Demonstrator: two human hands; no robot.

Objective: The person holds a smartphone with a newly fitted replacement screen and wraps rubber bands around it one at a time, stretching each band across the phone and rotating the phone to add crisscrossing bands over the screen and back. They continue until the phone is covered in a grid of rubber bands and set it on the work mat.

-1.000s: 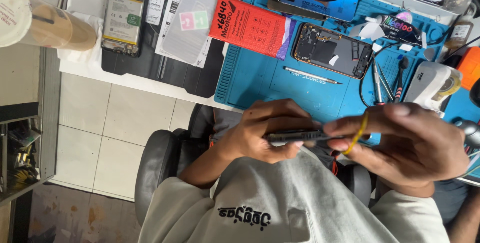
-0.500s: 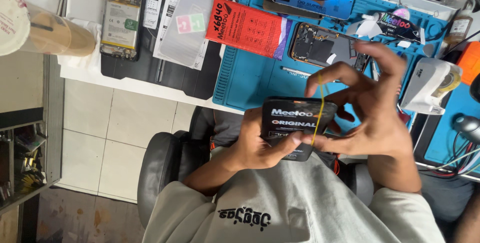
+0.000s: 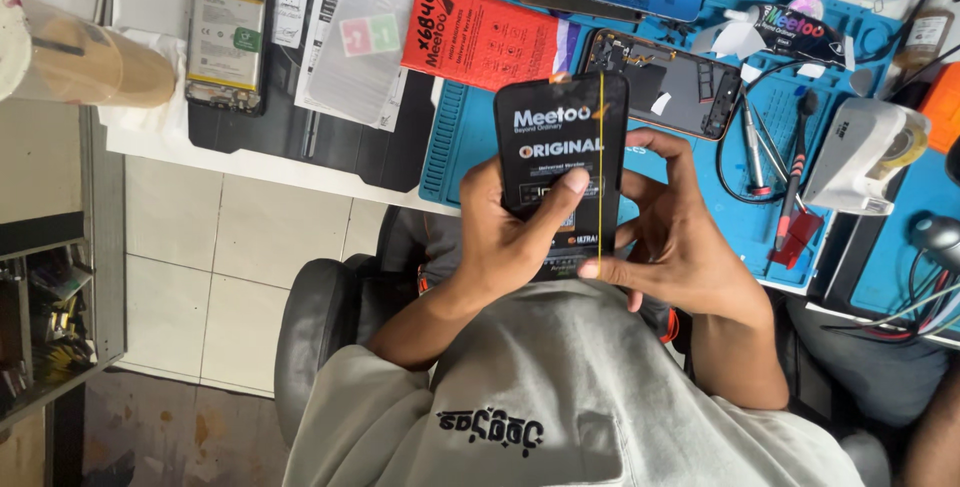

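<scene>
Blue work mat (image 3: 480, 162) covered bench; opened phone (image 3: 665, 82) lay on it, red packet (image 3: 480, 42) at its edge. Black phone screen (image 3: 562, 172), printed protective film on face, was held upright above lap, before bench edge. Left hand (image 3: 510, 237) gripped screen's left side, thumb pressed across face. Right hand (image 3: 680, 237) cupped right edge, fingers curled behind. Thin yellow strip (image 3: 600, 167) ran down screen's right side.
</scene>
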